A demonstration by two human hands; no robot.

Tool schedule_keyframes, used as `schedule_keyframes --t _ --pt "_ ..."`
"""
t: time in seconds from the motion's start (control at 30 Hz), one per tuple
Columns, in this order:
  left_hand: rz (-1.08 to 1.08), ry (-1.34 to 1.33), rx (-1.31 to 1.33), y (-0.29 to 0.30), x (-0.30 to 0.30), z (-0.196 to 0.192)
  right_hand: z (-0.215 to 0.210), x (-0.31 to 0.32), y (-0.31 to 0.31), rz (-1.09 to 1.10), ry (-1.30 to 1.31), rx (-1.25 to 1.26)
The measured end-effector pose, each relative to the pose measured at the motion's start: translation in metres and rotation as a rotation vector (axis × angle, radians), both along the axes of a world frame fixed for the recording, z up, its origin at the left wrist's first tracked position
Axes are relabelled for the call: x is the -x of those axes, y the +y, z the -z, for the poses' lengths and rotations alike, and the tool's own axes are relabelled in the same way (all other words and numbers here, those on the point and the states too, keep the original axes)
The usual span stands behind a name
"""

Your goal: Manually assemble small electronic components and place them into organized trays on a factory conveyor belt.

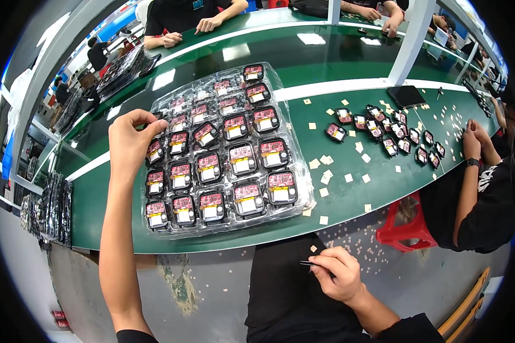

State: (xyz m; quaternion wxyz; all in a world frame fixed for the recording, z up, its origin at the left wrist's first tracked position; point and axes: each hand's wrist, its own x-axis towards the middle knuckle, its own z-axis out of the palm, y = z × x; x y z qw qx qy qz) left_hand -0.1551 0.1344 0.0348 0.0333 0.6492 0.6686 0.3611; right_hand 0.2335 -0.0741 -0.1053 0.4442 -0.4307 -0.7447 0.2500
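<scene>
A clear plastic tray (300, 188) lies on the green worktable, its pockets holding black-cased circuit board units (243, 159) with red boards and white patches. At the tray's far left edge, my left hand (130, 137) has thumb and forefinger pinched together. A dark edge shows at the fingertips, mostly hidden, so its kind is unclear. One unit (206, 135) near the middle sits askew in its pocket. Over my lap, my right hand (340, 274) is closed on dark tweezers (306, 263) pointing left. A small pale square (313, 248) is just above them, perhaps at the tips.
Loose black-cased units (375, 127) and pale squares (349, 178) are scattered right of the tray, near a black flat box (406, 96). A co-worker (480, 177) sits at right by a red stool (403, 228). Stacked trays (54, 208) stand left. White posts (412, 46) rise behind.
</scene>
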Motion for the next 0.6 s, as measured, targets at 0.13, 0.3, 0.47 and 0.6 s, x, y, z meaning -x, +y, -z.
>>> schedule_keyframes --t 0.13,0.3,0.47,0.6 --pt "0.029 0.068 0.032 0.0 0.0 -0.01 0.0 0.001 0.002 0.002 -0.009 0.003" --pt "0.136 0.128 0.03 -0.003 0.005 -0.01 0.002 0.004 0.005 0.001 -0.001 0.022" --pt "0.134 0.113 0.002 -0.002 0.005 -0.01 0.004 0.004 0.008 -0.018 0.006 0.018" --pt "0.187 0.244 0.145 -0.002 0.0 -0.022 0.007 0.002 0.008 -0.003 0.003 0.027"
